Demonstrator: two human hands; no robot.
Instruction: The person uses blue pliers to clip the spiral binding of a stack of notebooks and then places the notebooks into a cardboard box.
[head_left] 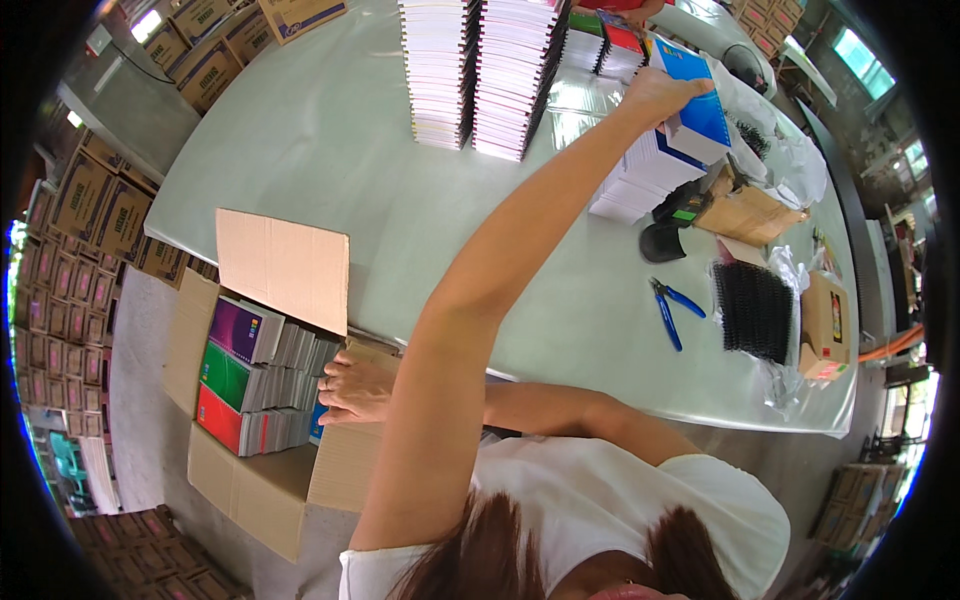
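My left arm stretches across to the far right, and my left hand (662,97) is closed on a thick blue-covered book (690,68) above a stack of white-paged books (640,175). My right arm passes beneath the left one to an open cardboard box (245,485). There my right hand (357,388) has its bent fingers over the edge of a blue book (318,415), mostly hidden by the hand. Purple (235,328), green (223,375) and red (219,418) books stand beside it in the box, with rows of page edges showing.
Two tall stacks of spiral-bound books (437,75) stand on the grey-green table (330,130). Blue-handled cutters (668,315), a dark holder (662,242), black binding coils (752,310) and small cartons (825,330) lie at right. Another person's red sleeve (640,12) shows behind. Cartons (100,205) are piled left.
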